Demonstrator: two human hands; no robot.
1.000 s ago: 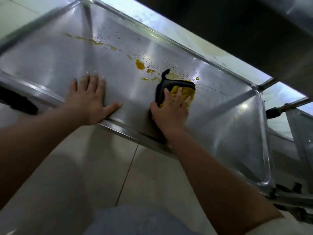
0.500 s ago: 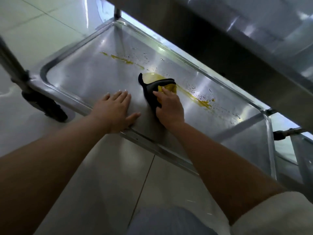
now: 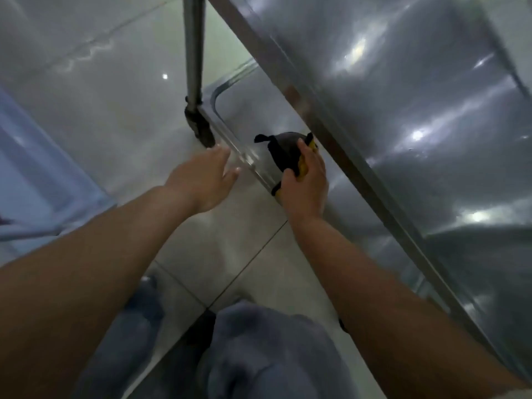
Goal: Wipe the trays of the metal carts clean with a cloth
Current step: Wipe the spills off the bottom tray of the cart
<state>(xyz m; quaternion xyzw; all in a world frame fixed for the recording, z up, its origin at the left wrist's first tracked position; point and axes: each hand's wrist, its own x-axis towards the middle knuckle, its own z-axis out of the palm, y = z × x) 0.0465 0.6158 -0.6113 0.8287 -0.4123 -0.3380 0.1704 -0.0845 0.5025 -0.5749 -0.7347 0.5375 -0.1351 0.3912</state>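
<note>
My right hand (image 3: 306,182) presses a black and yellow cloth (image 3: 285,152) onto the lower metal tray (image 3: 250,110) near its left front corner. My left hand (image 3: 205,180) hovers with fingers spread just off the tray's front rim (image 3: 244,161), holding nothing. The upper tray (image 3: 417,110) of the cart juts over the lower one and hides most of it, so the yellow spill is out of sight. The picture is blurred by motion.
A cart leg (image 3: 194,53) with a black caster (image 3: 201,131) stands at the tray's left corner. Glossy tiled floor (image 3: 100,96) spreads to the left. A pale blue object (image 3: 34,180) lies at the left edge. My knees in blue trousers (image 3: 259,355) are below.
The cloth and my right hand slid left along the lower tray to its left corner. My left hand lifted off the tray and its rim. The view swung up, bringing the upper tray overhead.
</note>
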